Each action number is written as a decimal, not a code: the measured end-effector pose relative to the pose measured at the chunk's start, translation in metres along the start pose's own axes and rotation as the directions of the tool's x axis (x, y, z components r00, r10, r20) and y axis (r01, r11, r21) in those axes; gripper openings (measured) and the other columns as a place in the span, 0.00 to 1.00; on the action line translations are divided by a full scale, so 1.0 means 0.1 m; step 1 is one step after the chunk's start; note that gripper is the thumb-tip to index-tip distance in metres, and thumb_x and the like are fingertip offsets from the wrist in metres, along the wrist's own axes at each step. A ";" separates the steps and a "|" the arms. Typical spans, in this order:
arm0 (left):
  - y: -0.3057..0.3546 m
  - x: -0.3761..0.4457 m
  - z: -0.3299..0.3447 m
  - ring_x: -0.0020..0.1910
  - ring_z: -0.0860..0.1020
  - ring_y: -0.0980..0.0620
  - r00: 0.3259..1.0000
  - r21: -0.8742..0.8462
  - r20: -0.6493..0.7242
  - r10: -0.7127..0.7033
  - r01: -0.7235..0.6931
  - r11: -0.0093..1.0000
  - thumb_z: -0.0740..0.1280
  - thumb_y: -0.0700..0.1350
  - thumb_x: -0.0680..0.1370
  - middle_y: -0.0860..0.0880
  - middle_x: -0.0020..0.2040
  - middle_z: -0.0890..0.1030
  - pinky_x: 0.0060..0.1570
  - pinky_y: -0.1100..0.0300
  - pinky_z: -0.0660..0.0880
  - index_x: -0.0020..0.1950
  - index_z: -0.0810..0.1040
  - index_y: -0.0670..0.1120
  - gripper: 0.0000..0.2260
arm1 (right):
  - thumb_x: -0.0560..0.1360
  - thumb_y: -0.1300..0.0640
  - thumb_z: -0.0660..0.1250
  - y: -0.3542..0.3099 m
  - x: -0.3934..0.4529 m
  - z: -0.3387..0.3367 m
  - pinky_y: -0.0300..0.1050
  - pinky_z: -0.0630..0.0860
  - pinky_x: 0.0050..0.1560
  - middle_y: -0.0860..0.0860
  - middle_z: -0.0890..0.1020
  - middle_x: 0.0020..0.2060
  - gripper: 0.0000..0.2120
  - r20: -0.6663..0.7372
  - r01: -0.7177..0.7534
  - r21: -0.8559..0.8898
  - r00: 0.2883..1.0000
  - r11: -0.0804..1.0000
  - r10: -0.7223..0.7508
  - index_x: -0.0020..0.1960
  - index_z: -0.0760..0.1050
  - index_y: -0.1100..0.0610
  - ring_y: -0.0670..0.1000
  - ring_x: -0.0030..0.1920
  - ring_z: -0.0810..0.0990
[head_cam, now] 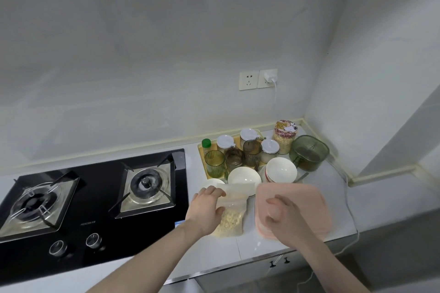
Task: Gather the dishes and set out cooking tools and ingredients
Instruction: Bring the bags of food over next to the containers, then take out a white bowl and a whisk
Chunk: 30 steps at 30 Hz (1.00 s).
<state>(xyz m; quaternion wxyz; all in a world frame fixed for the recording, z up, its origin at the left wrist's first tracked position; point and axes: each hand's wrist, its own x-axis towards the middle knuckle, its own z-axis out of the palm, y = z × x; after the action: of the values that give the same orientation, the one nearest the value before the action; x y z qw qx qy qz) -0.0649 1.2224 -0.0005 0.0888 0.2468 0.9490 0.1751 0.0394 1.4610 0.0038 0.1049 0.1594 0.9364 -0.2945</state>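
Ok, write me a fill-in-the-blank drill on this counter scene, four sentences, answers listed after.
1. The left hand grips a clear zip bag of pale ____.
2. The right hand rests on a stack of ____ plates.
3. The gas hob has ____ burners.
4. The tray of jars and glasses is ____ in colour.

Missing words: flakes; pink; two; yellow
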 end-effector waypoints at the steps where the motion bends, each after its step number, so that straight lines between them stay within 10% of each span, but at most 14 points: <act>1: -0.01 -0.06 -0.05 0.65 0.71 0.52 1.000 -0.025 -0.026 -0.005 0.005 1.000 0.66 0.50 0.80 0.57 0.67 0.73 0.67 0.55 0.68 0.69 0.72 0.56 0.17 | 0.79 0.51 0.66 -0.04 -0.02 -0.01 0.47 0.62 0.74 0.46 0.65 0.75 0.24 -0.009 0.018 0.020 1.000 1.000 -0.018 0.73 0.68 0.47 0.50 0.74 0.64; 12: -0.54 -1.09 -0.89 0.60 0.73 0.60 0.957 -0.177 -0.252 -0.143 0.100 0.979 0.70 0.48 0.76 0.63 0.59 0.75 0.62 0.63 0.71 0.61 0.76 0.58 0.14 | 0.78 0.51 0.69 -1.06 -0.25 0.12 0.37 0.64 0.66 0.33 0.67 0.69 0.20 0.001 0.360 0.231 0.929 0.904 -0.370 0.68 0.70 0.39 0.37 0.67 0.66; 30: -1.74 -3.99 -2.22 0.63 0.72 0.63 0.705 -0.247 -0.561 -0.434 0.357 0.901 0.72 0.47 0.76 0.68 0.60 0.73 0.61 0.72 0.65 0.58 0.76 0.61 0.14 | 0.79 0.49 0.67 -3.72 -1.50 1.07 0.38 0.70 0.68 0.27 0.67 0.67 0.18 0.165 0.741 0.317 0.571 0.591 -0.804 0.66 0.71 0.34 0.32 0.68 0.67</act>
<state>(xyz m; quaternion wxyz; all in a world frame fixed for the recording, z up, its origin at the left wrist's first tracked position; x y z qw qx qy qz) 0.1464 0.8165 0.1720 -0.1677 -0.0373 0.9452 0.2777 0.0549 1.0743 0.1538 0.0836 -0.3031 0.8470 -0.4287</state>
